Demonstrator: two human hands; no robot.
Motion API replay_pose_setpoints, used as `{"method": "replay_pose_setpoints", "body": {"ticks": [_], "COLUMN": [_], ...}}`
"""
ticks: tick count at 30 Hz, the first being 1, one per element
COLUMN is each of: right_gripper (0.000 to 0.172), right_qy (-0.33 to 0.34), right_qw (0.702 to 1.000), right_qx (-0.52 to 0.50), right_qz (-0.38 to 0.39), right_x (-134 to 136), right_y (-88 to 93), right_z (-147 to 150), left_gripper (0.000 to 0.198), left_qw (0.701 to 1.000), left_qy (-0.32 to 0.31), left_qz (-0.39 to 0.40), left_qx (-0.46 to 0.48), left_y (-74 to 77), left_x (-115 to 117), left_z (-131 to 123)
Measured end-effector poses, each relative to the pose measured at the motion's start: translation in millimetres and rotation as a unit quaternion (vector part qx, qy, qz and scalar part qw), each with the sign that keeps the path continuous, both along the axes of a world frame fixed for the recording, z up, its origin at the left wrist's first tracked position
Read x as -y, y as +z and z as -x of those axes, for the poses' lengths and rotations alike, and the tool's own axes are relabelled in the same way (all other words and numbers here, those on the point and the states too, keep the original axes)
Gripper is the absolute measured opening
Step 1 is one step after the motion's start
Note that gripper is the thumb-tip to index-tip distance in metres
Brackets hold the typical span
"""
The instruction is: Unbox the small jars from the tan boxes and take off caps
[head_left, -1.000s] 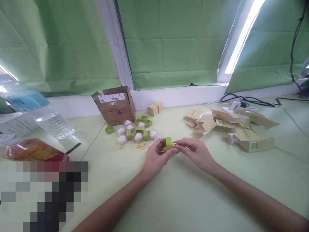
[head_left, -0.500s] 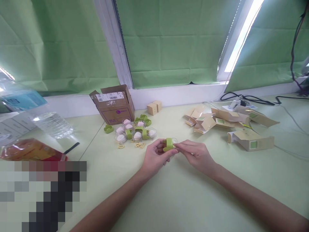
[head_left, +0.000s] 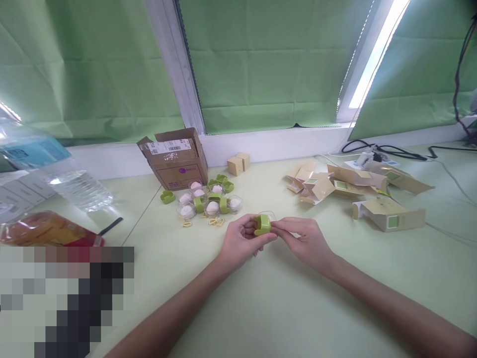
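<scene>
Between finger and thumb, my left hand (head_left: 241,241) grips a small green plastic holder (head_left: 263,224), with a clear rounded piece (head_left: 269,215) showing behind it. Pinched fingers of my right hand (head_left: 303,242) press against the holder's right side; whatever lies between their tips is hidden. Further left on the table, several clear round containers (head_left: 186,211) with whitish balls inside stand in a cluster with green holders (head_left: 198,204). Small yellow clips (head_left: 216,222) lie just in front of them, and a loose green flower-shaped piece (head_left: 167,197) sits at the cluster's left.
An open cardboard box (head_left: 175,161) and two small tan boxes (head_left: 238,164) stand by the wall. Opened tan cartons (head_left: 391,215) lie at right, near black cables (head_left: 398,153). A water bottle (head_left: 80,189) and a red-orange package (head_left: 48,231) are at left.
The green holder has turned slightly in my left hand, showing more of its broad face. Both hands stay in nearly the same place. The view has shifted a little.
</scene>
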State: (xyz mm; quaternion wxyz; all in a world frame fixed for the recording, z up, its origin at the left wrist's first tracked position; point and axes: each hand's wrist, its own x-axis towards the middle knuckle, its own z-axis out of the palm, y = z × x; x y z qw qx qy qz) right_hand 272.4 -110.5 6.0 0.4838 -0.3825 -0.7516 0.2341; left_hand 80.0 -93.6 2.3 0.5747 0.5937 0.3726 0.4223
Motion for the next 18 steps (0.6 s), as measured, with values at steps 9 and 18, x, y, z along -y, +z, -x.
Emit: {"method": "replay_pose_setpoints", "body": {"ticks": [9,18], "right_gripper": [0.021,0.027], "right_qy": [0.086,0.124], "right_qw": [0.96,0.967], "right_qx": [-0.137,-0.091], "right_qz": [0.23,0.204], "right_x": [-7,-4], "right_y": [13.4,20.0], "right_z": [-9,-9], "left_gripper": [0.042,0.035], "left_qw": [0.995,0.981], "left_qy": [-0.083,-0.174], "left_qz": [0.045,0.081], "left_qx": [0.036,0.04], "left_y": [0.3,7.2], "left_x": [0,0], "left_z": [3,8]}}
